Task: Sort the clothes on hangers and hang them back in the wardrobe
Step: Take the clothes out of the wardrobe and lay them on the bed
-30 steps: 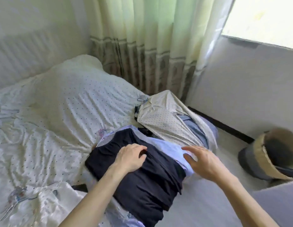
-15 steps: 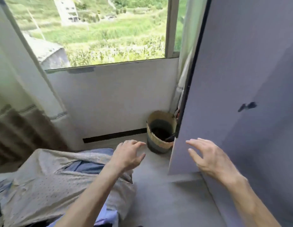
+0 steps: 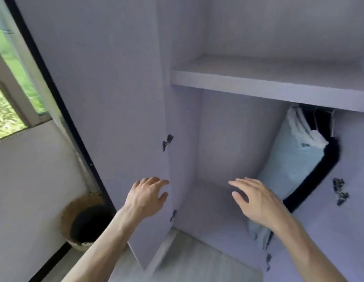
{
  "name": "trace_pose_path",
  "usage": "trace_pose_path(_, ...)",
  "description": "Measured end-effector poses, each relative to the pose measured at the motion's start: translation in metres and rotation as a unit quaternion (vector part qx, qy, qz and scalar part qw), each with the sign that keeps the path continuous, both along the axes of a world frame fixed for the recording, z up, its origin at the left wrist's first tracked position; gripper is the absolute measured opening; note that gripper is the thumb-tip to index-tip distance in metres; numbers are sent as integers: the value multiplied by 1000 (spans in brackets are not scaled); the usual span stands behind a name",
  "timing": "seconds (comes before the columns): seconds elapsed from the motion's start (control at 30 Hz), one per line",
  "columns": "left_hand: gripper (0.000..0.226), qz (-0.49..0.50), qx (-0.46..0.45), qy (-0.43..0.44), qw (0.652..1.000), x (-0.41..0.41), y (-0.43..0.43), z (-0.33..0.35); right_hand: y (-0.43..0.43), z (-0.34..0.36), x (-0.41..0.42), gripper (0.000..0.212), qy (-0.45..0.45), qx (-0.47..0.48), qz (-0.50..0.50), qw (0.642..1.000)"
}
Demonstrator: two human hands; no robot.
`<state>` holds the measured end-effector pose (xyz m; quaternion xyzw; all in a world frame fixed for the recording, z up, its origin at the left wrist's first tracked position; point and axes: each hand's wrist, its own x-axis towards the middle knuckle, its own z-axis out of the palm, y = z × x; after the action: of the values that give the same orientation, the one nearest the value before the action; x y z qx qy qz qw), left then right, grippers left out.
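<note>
Neither hand held anything: the left hand (image 3: 148,197), fingers loosely spread, was at the edge of the open door (image 3: 116,98), contact unclear, and the right hand (image 3: 256,202), fingers straight, hovered inside the wardrobe (image 3: 228,139). Beyond the right hand, a pale blue garment (image 3: 293,159) and a dark garment (image 3: 321,171) hung beneath the shelf (image 3: 258,82). Some clothes seemed already hung; how many remained could not be told. The blue one looked soft, bunched at its top.
</note>
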<state>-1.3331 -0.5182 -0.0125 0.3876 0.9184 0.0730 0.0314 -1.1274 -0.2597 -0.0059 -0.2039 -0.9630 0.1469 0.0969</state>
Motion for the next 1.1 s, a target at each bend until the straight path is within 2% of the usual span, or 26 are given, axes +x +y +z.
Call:
trace_pose_path(0.2,45,-120,43,32,991,-13,99,29,48,9,43,43,-15,5,-119,993)
trace_pose_path(0.37,51,-170,84,97,977,-29,188,62,95,13,54,48,-3,-22,-189,982)
trace_pose_path(0.5,62,-212,187,184,942,-43,263,98,150,13,52,57,12,-50,-227,972)
trace_pose_path(0.67,69,-213,236,235,919,-58,352,142,229,4,37,75,50,-110,-307,944)
trace_pose_path(0.77,67,-203,232,226,924,-69,391,143,270,-4,24,82,77,-151,-326,930)
trace_pose_path(0.97,70,-172,267,231,920,-80,426,116,327,-11,-4,85,87,-231,-323,914)
trace_pose_path(1.1,71,-164,281,250,912,-81,430,113,342,-16,-23,73,117,-257,-309,908)
